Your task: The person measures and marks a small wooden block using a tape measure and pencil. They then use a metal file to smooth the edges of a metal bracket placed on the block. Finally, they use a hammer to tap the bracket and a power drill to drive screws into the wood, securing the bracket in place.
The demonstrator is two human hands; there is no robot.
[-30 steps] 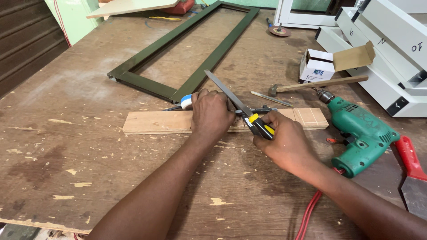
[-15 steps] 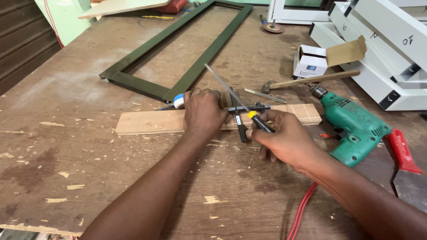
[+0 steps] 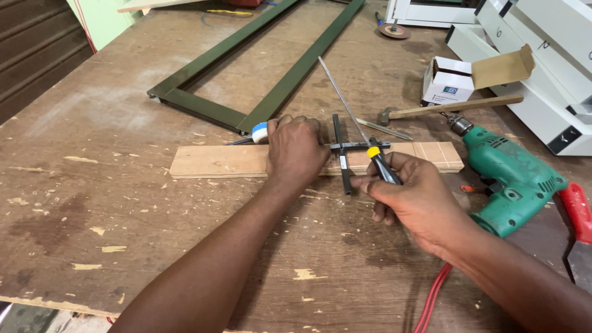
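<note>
Left hand (image 3: 296, 151) flat, palm down, fingers together, pressing on wood strip (image 3: 246, 160); not pinching anything visible. Right hand (image 3: 413, 197) pinches dark tool handle (image 3: 383, 168) w/ yellow band betw. thumb + fingers; thin metal blade (image 3: 342, 95) runs up-left from it.

Strip: pale, flat, long, lies crosswise on table (image 3: 123, 246), near edge of green frame (image 3: 290, 80). Pencil lines near its right end. Dark cross-shaped metal piece (image 3: 343, 154) sits across strip betw. the two hands, touching it.

Handling (judgement): strip looks light, stiff, prob. slides easily on dusty table, so needs flat downward press mid-length, as left hand does. Blade thin, likely flexes; hold at handle, close to yellow band, for control. Metal cross small, rigid, could shift if nudged.

Nearby: blue-white roll (image 3: 259, 131) just beside left hand; hammer (image 3: 450, 108) beyond strip; green drill (image 3: 512, 179) right of strip, red cord (image 3: 431, 296) trailing toward viewer; small open box (image 3: 450, 83) behind hammer. White cabinet parts at far right.
</note>
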